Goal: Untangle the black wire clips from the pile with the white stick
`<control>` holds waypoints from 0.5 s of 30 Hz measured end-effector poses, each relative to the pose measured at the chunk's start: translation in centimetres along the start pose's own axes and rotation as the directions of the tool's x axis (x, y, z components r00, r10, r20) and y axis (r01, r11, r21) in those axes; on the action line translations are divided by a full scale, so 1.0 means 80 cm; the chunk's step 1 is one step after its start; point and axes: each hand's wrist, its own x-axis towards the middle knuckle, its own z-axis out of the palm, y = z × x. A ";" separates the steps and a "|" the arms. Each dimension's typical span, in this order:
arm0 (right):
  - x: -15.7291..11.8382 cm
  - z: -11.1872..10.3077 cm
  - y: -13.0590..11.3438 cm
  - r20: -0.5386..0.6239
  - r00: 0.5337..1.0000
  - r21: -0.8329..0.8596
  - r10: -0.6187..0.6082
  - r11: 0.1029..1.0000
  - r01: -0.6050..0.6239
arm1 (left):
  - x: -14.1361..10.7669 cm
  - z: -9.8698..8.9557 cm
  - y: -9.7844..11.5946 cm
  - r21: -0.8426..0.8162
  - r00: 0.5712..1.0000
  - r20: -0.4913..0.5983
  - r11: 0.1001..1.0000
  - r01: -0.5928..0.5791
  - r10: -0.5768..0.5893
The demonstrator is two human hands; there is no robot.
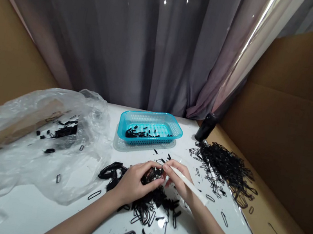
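Note:
Over a loose heap of black looped pieces [144,210] at the table's middle, both hands meet. My left hand [138,181] curves around a bunch of black loops, its fingertips and thumb pointing right. In my right hand [178,177] a long white tool [190,185] lies slanted between thumb and fingers, its tip near the left fingertips. What is pinched between the two hands is too small to tell. Beyond them stands a turquoise basket [132,140] with short black pieces [139,133] inside.
Crumpled clear plastic [75,177] covers the left side, with black pieces on it. A large pile of black loops [226,163] lies at right, beside a dark cylinder [206,127]. Cardboard walls [299,96] and a grey curtain [132,42] enclose the table.

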 end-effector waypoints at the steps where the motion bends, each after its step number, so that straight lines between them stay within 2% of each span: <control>1: 0.000 0.000 0.003 0.007 1.000 -0.010 -0.004 1.000 0.004 | 0.000 0.002 -0.002 0.019 0.999 -0.028 0.999 -0.042 0.043; 4: 0.000 0.000 0.008 0.020 1.000 -0.045 -0.014 0.999 0.015 | 0.000 0.008 -0.009 0.115 0.983 -0.096 0.982 -0.147 0.158; 8: -0.002 -0.002 0.006 0.011 1.000 -0.081 -0.022 0.996 0.023 | -0.001 0.011 -0.014 0.216 0.968 -0.070 0.951 -0.221 0.241; 12: -0.003 -0.003 0.005 0.032 0.999 -0.094 -0.011 0.995 0.014 | -0.001 0.009 -0.009 0.208 0.965 -0.071 0.950 -0.233 0.252; 15: -0.003 -0.001 0.006 0.069 0.998 -0.083 0.007 0.997 -0.001 | 0.000 0.006 -0.004 0.192 0.975 -0.083 0.964 -0.187 0.206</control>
